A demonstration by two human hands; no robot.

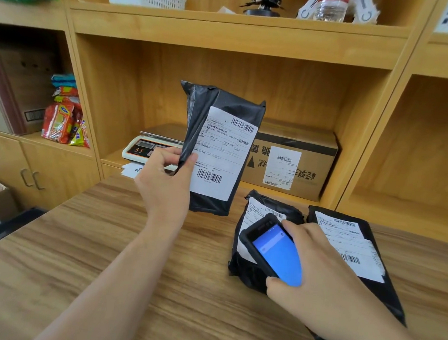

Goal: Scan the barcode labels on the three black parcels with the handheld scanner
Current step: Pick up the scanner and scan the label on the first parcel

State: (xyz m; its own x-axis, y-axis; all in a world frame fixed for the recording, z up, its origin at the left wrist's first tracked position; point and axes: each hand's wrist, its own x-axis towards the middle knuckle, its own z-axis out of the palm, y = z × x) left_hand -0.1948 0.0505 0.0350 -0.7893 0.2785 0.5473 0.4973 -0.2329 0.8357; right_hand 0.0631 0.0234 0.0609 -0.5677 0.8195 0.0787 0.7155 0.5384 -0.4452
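Fingers of my left hand point(163, 175) pinch the left edge of one black parcel point(220, 132), held upright above the table point(104, 241), label point(222, 153) facing me. My right hand point(314, 273) wraps closed around the handheld scanner point(273, 248), over the second parcel point(247, 268); third parcel point(366, 251) lies just beside. Open tabletop on my left

We see two bare forearms, no sleeves reaching them. Our left hand point(163, 175) and right hand point(316, 279) wear no gloves, rings or watch.
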